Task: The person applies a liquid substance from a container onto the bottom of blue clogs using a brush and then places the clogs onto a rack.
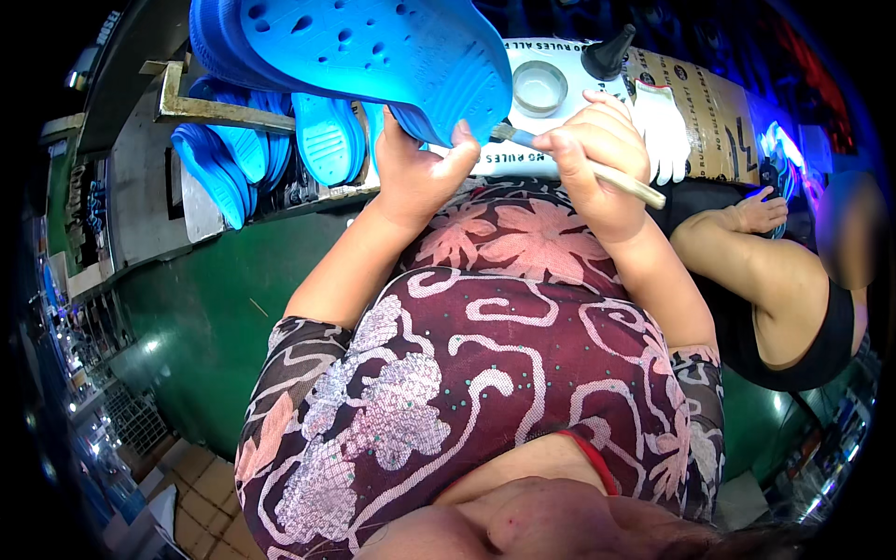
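Observation:
A bright blue clog (373,47) with holes in its upper fills the top of the view. My left hand (422,177) grips it from below by the edge, thumb along its near end. In my right hand (602,154) is a paintbrush (639,187) with a pale handle, held like a pen. Its bristles point left, close beside the clog's rim; I cannot tell if they touch it. Beyond the brush, a small round dish (539,89) stands on a white printed surface, with a black cone-tipped bottle (609,54) to its right.
Several more blue clogs or clog parts (322,140) lie at the left, by a metal frame (224,114). White gloves (661,131) rest on brown cardboard (714,103) at the right. A co-worker's arm (747,247) is close on my right. Green floor (210,299) shows at lower left.

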Tool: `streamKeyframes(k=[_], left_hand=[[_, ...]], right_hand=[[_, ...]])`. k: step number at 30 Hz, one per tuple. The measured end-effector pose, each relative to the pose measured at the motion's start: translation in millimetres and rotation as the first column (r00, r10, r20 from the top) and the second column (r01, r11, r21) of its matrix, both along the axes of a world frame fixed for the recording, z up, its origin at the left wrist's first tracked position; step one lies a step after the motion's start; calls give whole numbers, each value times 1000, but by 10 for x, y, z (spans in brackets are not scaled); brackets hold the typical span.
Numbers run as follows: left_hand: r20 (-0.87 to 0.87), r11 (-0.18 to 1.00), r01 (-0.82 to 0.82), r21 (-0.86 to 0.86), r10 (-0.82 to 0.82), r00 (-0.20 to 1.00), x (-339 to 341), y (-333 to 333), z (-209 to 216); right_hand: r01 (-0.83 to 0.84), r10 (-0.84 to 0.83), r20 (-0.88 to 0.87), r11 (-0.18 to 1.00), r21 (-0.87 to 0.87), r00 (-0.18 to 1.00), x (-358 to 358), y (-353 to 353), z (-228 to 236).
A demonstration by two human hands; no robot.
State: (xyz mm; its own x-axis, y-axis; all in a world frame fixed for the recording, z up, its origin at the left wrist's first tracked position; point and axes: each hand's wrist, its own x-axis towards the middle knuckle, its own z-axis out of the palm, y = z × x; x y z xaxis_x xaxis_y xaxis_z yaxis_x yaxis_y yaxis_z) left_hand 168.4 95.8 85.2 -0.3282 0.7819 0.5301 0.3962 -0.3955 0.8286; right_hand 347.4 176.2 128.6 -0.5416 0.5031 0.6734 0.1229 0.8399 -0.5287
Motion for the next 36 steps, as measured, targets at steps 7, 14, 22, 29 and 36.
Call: streamKeyframes(k=[7,14,22,29,36], left_hand=[[-213,983,-81,163,116,970,-93,82,-68],[-121,992,-76,104,88,989,-92,120,-50],[190,1000,-6,-31,11,982,-16,140,392],[496,761,563,-322,-371,785,-185,-4,970],[377,313,899,-306,-827,416,856,1363,1525]], right_hand=[[-38,38,-1,997,-70,999,56,-14,-16],[-1,2,23,1000,-14,1000,45,15,-59],[122,-139,-92,977,-175,986,368,80,-36],[219,-277,-129,913,-345,952,742,55,-227],[392,-477,-174,843,-368,862,1065,44,-541]])
